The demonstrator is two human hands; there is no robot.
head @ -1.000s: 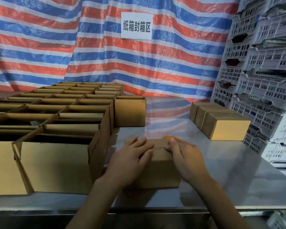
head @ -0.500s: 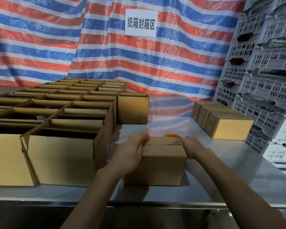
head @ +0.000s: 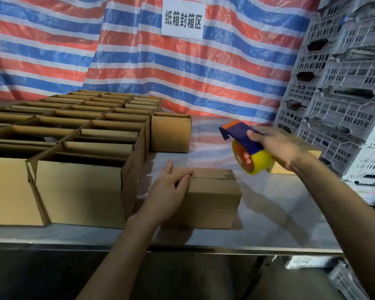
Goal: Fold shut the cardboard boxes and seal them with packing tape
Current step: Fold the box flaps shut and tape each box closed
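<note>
Folded box (head: 212, 197): near worktop (head: 279, 213) edge, flaps shut, untaped. Left hand (head: 169, 189): fingers together, pressing the flaps. Right hand (head: 277, 148): fingers wrapped round tape dispenser (head: 245, 146), raised beside box. Advice: start tape over far edge, pull along seam.

Right hand (head: 277, 148) blurred, hiding sealed boxes (head: 279, 168)

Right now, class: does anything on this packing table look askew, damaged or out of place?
Nothing stands out. The closed box sits square under the left hand, flaps folded flat. The right hand holds the tape dispenser above the table. The open boxes stand in tidy rows.
</note>
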